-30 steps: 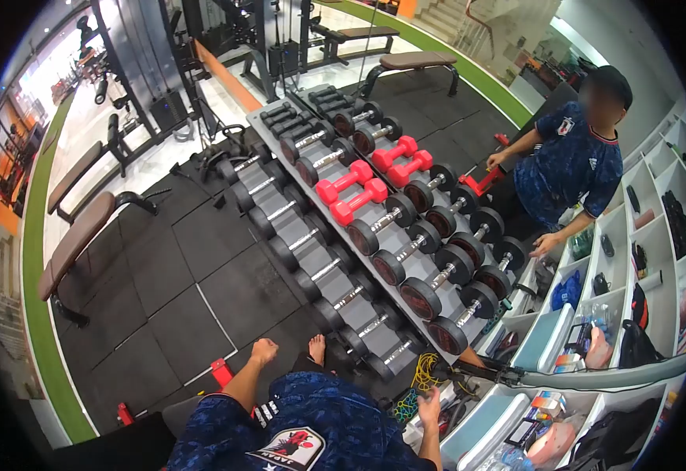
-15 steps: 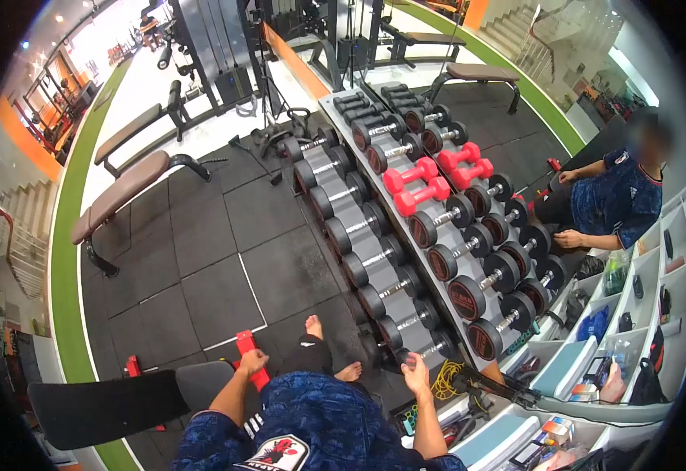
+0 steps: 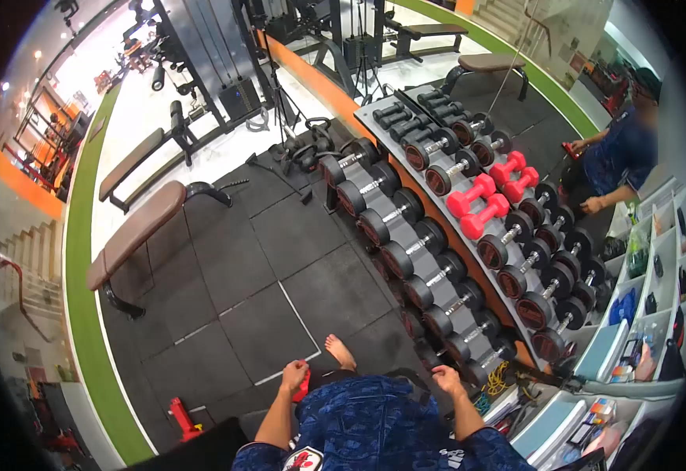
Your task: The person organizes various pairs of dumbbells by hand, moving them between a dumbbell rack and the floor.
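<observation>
My left hand (image 3: 294, 374) is in front of me at the lower middle, with its fingers curled in. It overlaps a red metal part (image 3: 303, 388) low by my leg, and what lies inside the fingers is hidden. Farther right, my right hand (image 3: 446, 380) hangs loosely bent with no object showing in it. The nearest things to it are the black dumbbells (image 3: 458, 345) with chrome handles at the low end of the rack. My bare foot (image 3: 341, 352) rests on the black floor mat (image 3: 268, 337) between the hands.
A mirror (image 3: 625, 94) behind the rack reflects me and the dumbbells. Red dumbbells (image 3: 472, 195) lie on its upper shelf. White bins (image 3: 543, 436) and a yellow cord (image 3: 498, 378) are at lower right. A brown bench (image 3: 139, 231) stands left; another red metal part (image 3: 184, 418) is lower left.
The view has shifted, so the rack and bench sit farther right and lower. My right hand has lowered, its fingers bending in from a raised, spread pose. My left hand stays by the red part.
</observation>
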